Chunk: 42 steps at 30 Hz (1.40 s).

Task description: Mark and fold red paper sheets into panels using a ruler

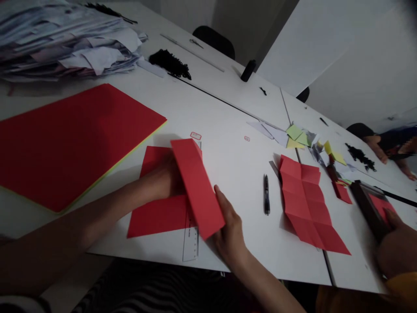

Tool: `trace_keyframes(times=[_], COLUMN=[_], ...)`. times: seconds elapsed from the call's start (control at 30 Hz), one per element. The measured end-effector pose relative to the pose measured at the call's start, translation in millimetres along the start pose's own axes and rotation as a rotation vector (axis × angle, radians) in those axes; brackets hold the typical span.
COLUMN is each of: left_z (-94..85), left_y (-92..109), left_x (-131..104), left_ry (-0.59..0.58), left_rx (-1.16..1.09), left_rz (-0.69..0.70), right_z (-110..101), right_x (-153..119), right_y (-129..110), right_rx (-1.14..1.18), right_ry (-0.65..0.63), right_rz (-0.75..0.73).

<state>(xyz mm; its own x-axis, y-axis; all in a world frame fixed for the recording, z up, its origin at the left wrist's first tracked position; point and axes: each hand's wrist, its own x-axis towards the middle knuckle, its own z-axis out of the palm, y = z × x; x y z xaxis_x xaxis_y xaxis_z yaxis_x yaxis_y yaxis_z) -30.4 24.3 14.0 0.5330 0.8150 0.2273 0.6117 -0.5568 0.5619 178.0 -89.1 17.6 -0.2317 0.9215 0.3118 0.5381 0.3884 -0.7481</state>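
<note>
A folded strip of red paper (198,187) is tilted up above the white table (241,174), between my two hands. My left hand (169,176) is at its left side, with its fingers hidden behind the paper. At the strip's lower right edge, my right hand (228,221) grips it, thumb up along the edge. Under the strip and my left hand lies a flat red sheet (159,217). A clear ruler (190,243) sticks out below the strip, near the table's front edge.
Large red sheets (74,143) lie left, below piled papers (97,48). A pen (266,194) and a creased red sheet (306,200) are right. Another person's hand (399,243) touches a dark-edged object (369,208). Black cords (169,63) and a black cylinder (248,70) stand farther back.
</note>
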Motion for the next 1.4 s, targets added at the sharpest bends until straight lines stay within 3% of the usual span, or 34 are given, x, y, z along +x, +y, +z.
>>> trace_keyframes(times=[0.1,0.2,0.33,0.47,0.83,1.03,1.4], left_z=[-5.0,-8.0,-9.1,-6.7,-0.5,7.5,13.3], left_y=[-6,-11,-14,-13,5,11,11], left_x=[-5,-8,-9,-10,-13,-14,-12], left_ry=[-0.033,-0.062,-0.042,-0.011,-0.087,-0.064,-0.035], left_rx=[0.174,0.256,0.268,0.257,0.302,0.295,0.256], left_rz=[-0.014,-0.047,-0.082,-0.098,-0.086,-0.071,-0.013], right_z=[-17,-28,-35,-35,-33,-33,-34], right_x=[6,12,12,-1,-13,-16,-16], right_y=[14,27,38,45,49,49,46], right_rx=[0.246,0.504,0.705,0.704,0.605,0.529,0.567], right_ry=[0.084,0.310,0.646,0.786,0.800,0.743,0.773], right_rz=[0.406,0.698,0.809,0.853,0.923,0.930,0.959])
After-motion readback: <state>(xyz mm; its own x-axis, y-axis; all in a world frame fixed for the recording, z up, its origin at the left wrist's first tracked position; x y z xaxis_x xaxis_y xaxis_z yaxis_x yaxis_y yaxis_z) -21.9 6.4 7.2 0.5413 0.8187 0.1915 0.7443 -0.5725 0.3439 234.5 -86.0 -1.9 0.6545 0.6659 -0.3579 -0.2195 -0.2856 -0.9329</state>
